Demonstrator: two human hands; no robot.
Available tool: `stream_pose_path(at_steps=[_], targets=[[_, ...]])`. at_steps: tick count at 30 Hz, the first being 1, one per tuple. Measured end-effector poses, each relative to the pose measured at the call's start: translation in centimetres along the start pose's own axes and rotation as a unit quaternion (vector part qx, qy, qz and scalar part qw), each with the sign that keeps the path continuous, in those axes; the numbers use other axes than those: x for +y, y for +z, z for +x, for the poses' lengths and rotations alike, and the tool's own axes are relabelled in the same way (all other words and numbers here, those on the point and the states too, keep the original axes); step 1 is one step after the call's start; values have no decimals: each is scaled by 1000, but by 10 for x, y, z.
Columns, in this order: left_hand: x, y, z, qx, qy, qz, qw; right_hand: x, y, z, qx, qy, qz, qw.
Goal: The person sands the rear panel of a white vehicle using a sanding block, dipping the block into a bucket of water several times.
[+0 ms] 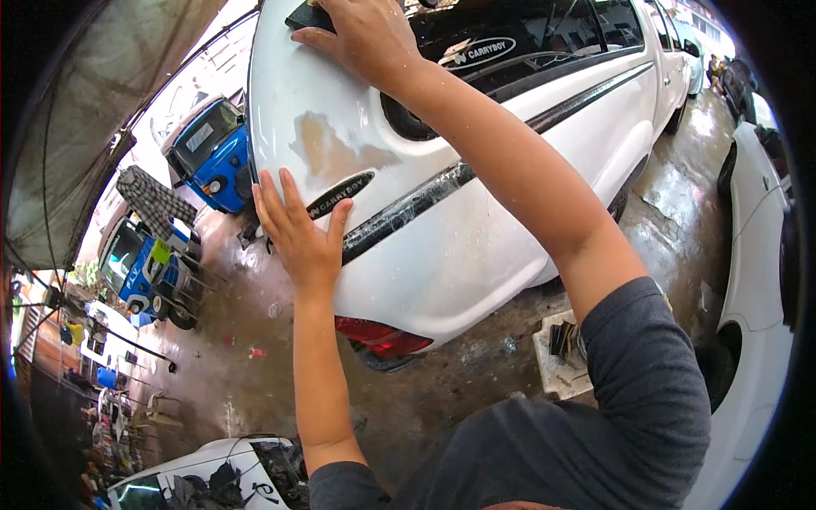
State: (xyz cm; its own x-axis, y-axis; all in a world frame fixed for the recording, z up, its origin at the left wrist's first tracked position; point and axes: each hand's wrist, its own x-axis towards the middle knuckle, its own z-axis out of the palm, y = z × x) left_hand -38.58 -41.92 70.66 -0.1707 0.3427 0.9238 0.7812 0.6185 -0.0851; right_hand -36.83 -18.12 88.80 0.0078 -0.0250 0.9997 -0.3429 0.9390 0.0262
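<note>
A white pickup with a matching canopy (450, 263) stands before me, its rear corner closest. High on the canopy, my right hand (367, 38) is closed on a black block-shaped pad (308, 17) against the white surface; the picture's upper edge cuts off part of both. Lower down, my left hand (303, 246) lies with fingers spread on the rear corner, beside a dark oval badge (344, 194). Between the hands a bare brownish patch (319, 149) shows through the paint. A black strip (408, 214) with whitish smears runs along the side, above the red tail light (382, 337).
Blue-fronted small vehicles (223, 170) stand at the left on wet-looking ground. A pale tray (544, 357) with dark pieces sits near the pickup's side. Another white car (756, 238) borders the right, and one more (191, 463) is at lower left.
</note>
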Motion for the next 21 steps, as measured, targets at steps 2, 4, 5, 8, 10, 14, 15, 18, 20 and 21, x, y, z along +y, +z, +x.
stream_pose_path(at_steps=[2, 4, 5, 8, 10, 14, 15, 18, 20, 21], targets=[[-1, 1, 0, -3, -4, 1, 1000, -1, 0, -4, 7, 0, 8, 1000], [-2, 2, -1, -4, -1, 0, 1000, 0, -3, -6, 7, -19, -22, 1000], [-1, 4, 1, 1, -2, -3, 1000, 4, -1, -13, 10, -21, -25, 999], [-1, 8, 1, 4, -1, -2, 1000, -1, 1, -79, 34, -82, -51, 995], [-4, 3, -1, 1, -5, 9, 1000, -32, -10, -126, -24, -83, -12, 996], [-5, -4, -1, -2, -4, 16, 1000, -1, -11, -76, -30, -153, -58, 986], [2, 3, 4, 2, -3, 5, 1000, 26, -6, -35, -4, -148, -61, 987], [10, 12, 6, 5, -1, -13, 1000, 41, 5, -11, 51, -110, -75, 990], [1, 8, 0, 1, -1, -10, 1000, 11, 10, -47, 25, -14, -66, 997], [-4, 1, -1, 2, -2, -1, 1000, -17, 5, -79, 8, -37, -68, 997]])
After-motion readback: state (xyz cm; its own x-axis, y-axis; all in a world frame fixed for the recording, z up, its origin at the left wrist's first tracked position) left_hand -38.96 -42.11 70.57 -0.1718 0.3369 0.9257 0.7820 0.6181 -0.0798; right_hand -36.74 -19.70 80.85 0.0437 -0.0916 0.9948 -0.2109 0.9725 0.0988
